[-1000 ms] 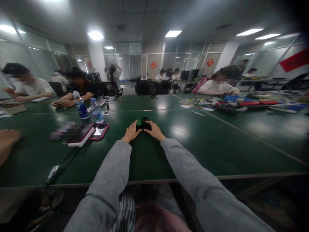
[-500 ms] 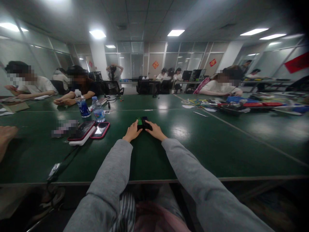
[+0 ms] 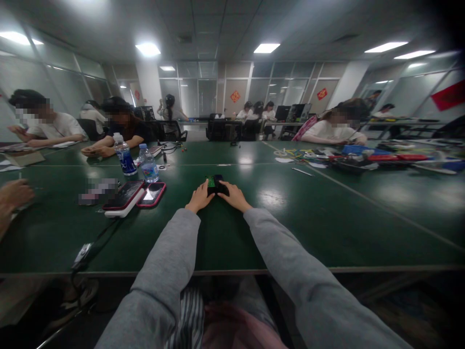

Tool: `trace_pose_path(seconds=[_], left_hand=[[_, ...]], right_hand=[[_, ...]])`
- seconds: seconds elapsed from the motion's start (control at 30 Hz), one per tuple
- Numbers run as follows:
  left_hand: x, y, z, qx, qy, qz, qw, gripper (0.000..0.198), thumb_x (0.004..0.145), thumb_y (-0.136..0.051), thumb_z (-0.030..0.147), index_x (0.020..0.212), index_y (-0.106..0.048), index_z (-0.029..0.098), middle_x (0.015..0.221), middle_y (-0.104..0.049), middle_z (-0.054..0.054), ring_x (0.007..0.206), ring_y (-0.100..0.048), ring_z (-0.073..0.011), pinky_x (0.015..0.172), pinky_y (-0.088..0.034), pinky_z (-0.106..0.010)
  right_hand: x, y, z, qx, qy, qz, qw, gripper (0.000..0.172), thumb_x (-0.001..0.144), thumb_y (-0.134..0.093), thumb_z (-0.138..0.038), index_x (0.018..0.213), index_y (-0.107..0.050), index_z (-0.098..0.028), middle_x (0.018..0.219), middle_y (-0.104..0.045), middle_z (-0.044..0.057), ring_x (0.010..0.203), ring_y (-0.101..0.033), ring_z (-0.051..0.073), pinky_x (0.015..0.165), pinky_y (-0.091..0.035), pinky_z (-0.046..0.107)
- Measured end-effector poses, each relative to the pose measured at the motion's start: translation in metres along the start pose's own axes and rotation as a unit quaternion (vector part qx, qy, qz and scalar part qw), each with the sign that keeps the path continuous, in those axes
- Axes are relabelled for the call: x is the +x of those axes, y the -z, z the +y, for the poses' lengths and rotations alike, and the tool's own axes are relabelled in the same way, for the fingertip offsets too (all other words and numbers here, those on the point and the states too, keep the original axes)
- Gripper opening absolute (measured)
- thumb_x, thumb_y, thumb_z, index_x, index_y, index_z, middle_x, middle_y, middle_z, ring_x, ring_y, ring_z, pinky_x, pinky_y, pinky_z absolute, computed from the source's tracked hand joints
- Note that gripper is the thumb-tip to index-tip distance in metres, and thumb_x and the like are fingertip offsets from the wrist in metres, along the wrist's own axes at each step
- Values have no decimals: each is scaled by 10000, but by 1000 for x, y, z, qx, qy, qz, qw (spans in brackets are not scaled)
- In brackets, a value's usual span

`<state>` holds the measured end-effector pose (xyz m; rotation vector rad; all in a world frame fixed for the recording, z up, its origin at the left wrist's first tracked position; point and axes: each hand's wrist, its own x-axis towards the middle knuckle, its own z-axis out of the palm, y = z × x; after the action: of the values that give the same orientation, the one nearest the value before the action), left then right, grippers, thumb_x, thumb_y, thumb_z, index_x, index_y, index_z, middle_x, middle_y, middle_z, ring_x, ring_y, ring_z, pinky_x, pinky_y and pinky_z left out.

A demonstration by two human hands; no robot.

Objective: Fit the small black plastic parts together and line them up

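Note:
Between my hands, low over the green table [image 3: 232,237] or resting on it, is a small black device with a green circuit board [image 3: 211,182] showing on its left part. My left hand [image 3: 199,198] grips its left side, thumb toward the middle and fingers along the outer edge. On the right side, my right hand [image 3: 234,197] holds the black part [image 3: 219,178], with the thumb close to the left one. My palms hide some of the device, and its exact kind cannot be made out.
To the left lie a red-edged phone [image 3: 151,195], a larger red-edged device [image 3: 123,196] on a white block, and two water bottles [image 3: 148,165]. Another person's hand [image 3: 16,196] is at the far left. A pen [image 3: 301,171] and cluttered cables [image 3: 305,154] lie right. Several people sit around.
My hands and the device stay almost still. At the far left, the other person's hand has shifted and shows more. A person in the background has lowered their raised arms.

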<state>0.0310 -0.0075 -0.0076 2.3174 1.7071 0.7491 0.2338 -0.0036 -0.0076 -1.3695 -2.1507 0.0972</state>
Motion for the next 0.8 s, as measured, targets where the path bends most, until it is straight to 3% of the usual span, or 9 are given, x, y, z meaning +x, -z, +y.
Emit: trace_pose_path(seconds=[0.23, 0.43, 0.8], left_hand=[[-1, 0, 0, 12, -8, 8, 1000, 715, 923, -501, 426, 1505, -196, 144, 1487, -383, -226, 1354, -405, -333, 1049, -365, -495], [-1, 1, 0, 22, -15, 16, 1000, 719, 920, -502, 435, 1502, -206, 135, 1471, -402, -227, 1333, -427, -334, 1042, -373, -485], [-2, 4, 1, -8, -10, 3, 1000, 751, 914, -508, 454, 1515, -189, 137, 1491, -372, -241, 1347, -406, -361, 1056, -348, -533]], right_hand=[[-1, 4, -5, -27, -30, 55, 998, 531, 868, -589, -557, 1294, -496, -254, 1124, -614, 84, 1043, -540, 244, 868, -448, 362], [-3, 8, -7, -50, -49, 71, 995, 436, 881, -590, -430, 1259, -501, -231, 1114, -618, 84, 1058, -532, 245, 873, -439, 347], [-3, 23, 1, -72, -175, 81, 979, 410, 880, -574, -379, 1265, -503, -255, 1066, -605, 92, 992, -557, 244, 809, -431, 335]])
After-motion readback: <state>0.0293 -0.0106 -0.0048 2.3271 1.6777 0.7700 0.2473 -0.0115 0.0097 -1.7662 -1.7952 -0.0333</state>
